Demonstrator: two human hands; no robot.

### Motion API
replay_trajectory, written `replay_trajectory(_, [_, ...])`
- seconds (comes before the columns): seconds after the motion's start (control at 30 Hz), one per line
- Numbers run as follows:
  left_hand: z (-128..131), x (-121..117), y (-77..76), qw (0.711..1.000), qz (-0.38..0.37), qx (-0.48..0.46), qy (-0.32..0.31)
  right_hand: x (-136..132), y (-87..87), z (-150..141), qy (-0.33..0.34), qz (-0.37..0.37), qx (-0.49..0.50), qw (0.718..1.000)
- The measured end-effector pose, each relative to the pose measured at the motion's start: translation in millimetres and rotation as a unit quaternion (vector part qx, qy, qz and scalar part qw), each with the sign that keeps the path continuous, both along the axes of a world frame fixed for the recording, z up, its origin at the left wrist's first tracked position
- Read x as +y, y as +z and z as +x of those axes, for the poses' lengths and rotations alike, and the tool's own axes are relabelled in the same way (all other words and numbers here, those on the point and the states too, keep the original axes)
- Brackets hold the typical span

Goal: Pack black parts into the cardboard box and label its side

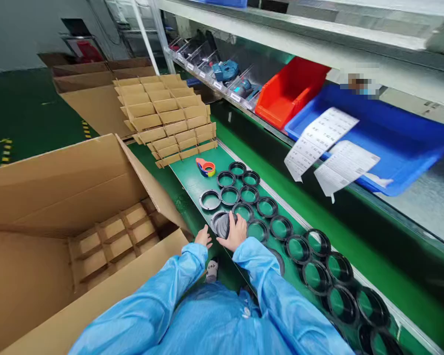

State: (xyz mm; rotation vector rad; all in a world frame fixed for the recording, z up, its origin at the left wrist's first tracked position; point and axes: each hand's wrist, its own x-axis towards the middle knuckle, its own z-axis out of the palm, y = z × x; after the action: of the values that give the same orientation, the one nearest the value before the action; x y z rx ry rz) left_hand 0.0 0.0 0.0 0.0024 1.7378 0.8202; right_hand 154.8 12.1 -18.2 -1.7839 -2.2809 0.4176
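Observation:
Several black plastic rings (266, 207) lie in two rows along the green bench (187, 177). My right hand (234, 230) is curled around a black round part (222, 224) that sits on the ring nearest the bench's front edge. Just left of it, my left hand (203, 237) hovers at the bench edge with its fingers bent; whether it holds anything is not visible. Both arms are in light blue sleeves.
A large open cardboard box (59, 197) with divider cells stands at my left. Stacked cardboard dividers (170, 116) rest at the bench's far end, a tape dispenser (205, 167) in front of them. Red (288, 91) and blue (392, 138) bins with paper sheets (329, 148) sit on the shelf to the right.

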Motion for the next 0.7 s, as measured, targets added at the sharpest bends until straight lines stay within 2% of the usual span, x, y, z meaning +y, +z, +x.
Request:
replay_trajectory(0.13, [-6.3,-4.1,-8.1,0.999,0.011,-0.045,0.008,23.0,-15.0,-27.6,0.037,-0.003,-0.016,0.999])
replay_trajectory(0.27, [-9.4,-13.0,-15.1,0.994,0.025,-0.110,0.010,11.5,-27.4,-31.3,0.080,-0.006,-0.037,0.996])
replay_trajectory(0.33, [-11.8,-18.3,-17.1,0.990,0.022,-0.135,0.011,4.1,-24.2,-29.5,0.100,-0.006,-0.044,0.994])
replay_trajectory(0.4, [-15.7,-22.5,-18.1,0.988,0.011,-0.156,0.009,3.3,-13.6,-30.1,0.111,-0.003,-0.049,0.993])
replay_trajectory(0.5, [-23.8,-24.4,-18.9,0.983,-0.002,-0.182,0.005,12.3,4.4,-36.3,0.091,0.030,-0.044,0.994])
replay_trajectory(0.57, [-29.0,-22.1,-19.2,0.981,-0.005,-0.193,0.004,18.7,6.4,-40.9,0.087,0.061,-0.027,0.994])
replay_trajectory(0.7, [-32.9,-12.3,-20.1,0.979,0.003,-0.202,0.002,20.9,-18.0,-49.2,0.150,0.067,-0.005,0.986])
